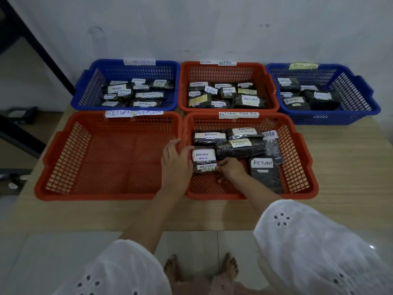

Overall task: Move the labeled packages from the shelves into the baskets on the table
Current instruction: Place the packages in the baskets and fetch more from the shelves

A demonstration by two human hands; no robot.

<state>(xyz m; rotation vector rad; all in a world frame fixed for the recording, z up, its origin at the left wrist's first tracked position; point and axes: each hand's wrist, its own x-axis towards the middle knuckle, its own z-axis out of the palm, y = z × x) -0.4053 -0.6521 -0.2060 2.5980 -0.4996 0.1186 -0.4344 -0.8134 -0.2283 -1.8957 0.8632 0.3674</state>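
Left hand [176, 165] and right hand [231, 168] fingers [220, 167] flank the labeled package [203, 159].

My left hand [176, 165]: over the left rim of the near-right orange basket [302, 167], thumb touching a labeled package [204, 155].
My right hand [230, 169]: inside that basket, gripping the package's right end.

Three baskets [223, 73] sit behind two baskets [95, 196] on the table [340, 167].

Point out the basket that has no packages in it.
The orange basket at front left; the other four all hold labeled packages.
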